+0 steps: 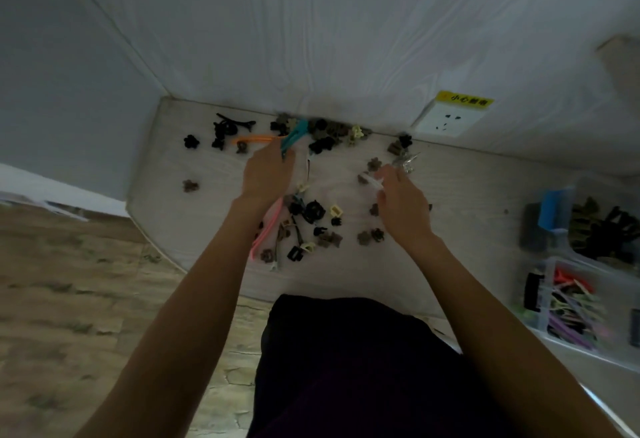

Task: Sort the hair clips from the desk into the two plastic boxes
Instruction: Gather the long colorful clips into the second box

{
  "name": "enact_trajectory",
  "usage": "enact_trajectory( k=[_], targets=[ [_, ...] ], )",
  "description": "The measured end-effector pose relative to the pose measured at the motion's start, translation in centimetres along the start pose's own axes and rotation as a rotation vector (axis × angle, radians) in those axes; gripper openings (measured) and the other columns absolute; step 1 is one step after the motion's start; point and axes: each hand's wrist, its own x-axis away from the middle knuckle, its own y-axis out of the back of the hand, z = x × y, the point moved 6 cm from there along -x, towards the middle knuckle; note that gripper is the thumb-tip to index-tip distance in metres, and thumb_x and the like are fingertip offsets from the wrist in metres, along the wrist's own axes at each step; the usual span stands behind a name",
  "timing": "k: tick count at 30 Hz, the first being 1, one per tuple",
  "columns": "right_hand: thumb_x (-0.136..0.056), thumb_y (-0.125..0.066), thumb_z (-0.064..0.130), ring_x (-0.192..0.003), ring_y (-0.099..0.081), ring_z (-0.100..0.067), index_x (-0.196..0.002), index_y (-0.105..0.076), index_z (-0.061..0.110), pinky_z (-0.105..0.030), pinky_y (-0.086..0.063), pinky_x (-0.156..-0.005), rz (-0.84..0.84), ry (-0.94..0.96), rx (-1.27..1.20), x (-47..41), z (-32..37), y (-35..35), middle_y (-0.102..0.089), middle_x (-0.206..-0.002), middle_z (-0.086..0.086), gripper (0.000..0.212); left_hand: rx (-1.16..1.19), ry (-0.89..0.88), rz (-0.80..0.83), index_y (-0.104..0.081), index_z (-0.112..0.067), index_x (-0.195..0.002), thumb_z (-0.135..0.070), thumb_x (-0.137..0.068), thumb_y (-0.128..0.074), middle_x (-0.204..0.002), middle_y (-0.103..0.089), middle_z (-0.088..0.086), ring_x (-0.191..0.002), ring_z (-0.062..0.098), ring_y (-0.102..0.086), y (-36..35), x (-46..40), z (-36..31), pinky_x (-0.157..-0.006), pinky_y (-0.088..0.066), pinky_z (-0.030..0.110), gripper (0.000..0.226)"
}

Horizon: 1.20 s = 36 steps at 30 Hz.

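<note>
Dozens of hair clips are lying scattered over the desk [467, 195] in front of me, and I am working through them from left to right. Out at nine o'clock a lone brown claw clip [190, 185] is sitting well apart from the rest. My left hand [266, 174] is reaching toward eleven o'clock, fingers curled round a long teal clip [294, 134], with an orange clip [252, 139] lying just beside it. At six o'clock of that hand a pink clip [268, 229] is lying among small black and cream claws. My right hand [401, 205], at one o'clock, is pinching what I am taking for a clear clip [372, 181]; blur is hiding the exact grip. At three o'clock the two plastic boxes [554, 264] are waiting, the farther holding dark claws, the nearer long coloured clips.

I am judging these clips light, stiff and smooth, so they could slip; the long ones are best taken mid-body, the claws across their sprung wings.
</note>
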Motion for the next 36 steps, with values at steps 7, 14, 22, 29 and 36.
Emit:
enact_trajectory(
  k=[7,14,22,29,36],
  targets=[
    [-0.084,-0.047,0.0,-0.076,-0.047,-0.026,-0.105,-0.057,0.003,-0.03,-0.035,-0.064,0.105,0.364,-0.047,-0.9,5.6,-0.9,-0.051,-0.102,-0.017,0.024,-0.029,-0.01,-0.099,-0.049,-0.015,-0.118,-0.03,-0.097,-0.042,-0.082,-0.06,0.006,-0.069,0.027,-0.057,2.8,7.7,4.7,-0.06,-0.04,0.032,0.026],
    [-0.078,-0.053,-0.008,-0.1,-0.047,-0.034,-0.12,-0.057,0.009,-0.035,-0.035,-0.074,0.126,0.532,0.234,-6.4,9.5,-4.0,-0.051,-0.111,-0.018,0.046,-0.25,0.1,-0.011,-0.051,-0.013,-0.115,-0.037,-0.088,-0.056,-0.103,-0.067,0.01,-0.091,0.031,-0.064,-0.3,10.2,6.1,-0.079,-0.042,0.036,0.036],
    [-0.075,-0.066,0.005,-0.079,-0.057,-0.034,-0.084,-0.06,0.004,-0.035,-0.045,-0.066,0.07,0.529,0.365,-7.1,6.2,-4.6,-0.059,-0.092,-0.018,0.011,-0.258,0.097,-0.039,-0.059,-0.014,-0.1,-0.038,-0.089,-0.054,-0.092,-0.068,0.012,-0.084,0.032,-0.063,-0.2,8.2,5.9,-0.064,-0.04,0.031,0.028],
    [-0.091,-0.045,0.018,-0.069,-0.045,-0.023,-0.096,-0.05,0.005,-0.03,-0.029,-0.059,0.091,0.178,-0.08,-1.4,5.1,-1.2,-0.05,-0.076,-0.008,0.015,0.09,0.195,-0.139,-0.053,-0.01,-0.112,-0.032,-0.094,-0.048,-0.103,-0.061,0.014,-0.09,0.033,-0.059,1.2,8.0,5.6,-0.069,-0.036,0.03,0.029],
    [-0.098,-0.039,0.023,-0.064,-0.045,-0.022,-0.108,-0.049,0.004,-0.031,-0.028,-0.056,0.326,0.322,0.0,2.6,9.4,-6.4,-0.063,-0.088,-0.015,0.023,0.022,0.144,-0.2,-0.046,-0.002,-0.109,-0.028,-0.096,-0.046,-0.09,-0.061,0.022,-0.082,0.039,-0.057,2.4,11.1,6.3,-0.065,-0.036,0.036,0.029]
  ],
)
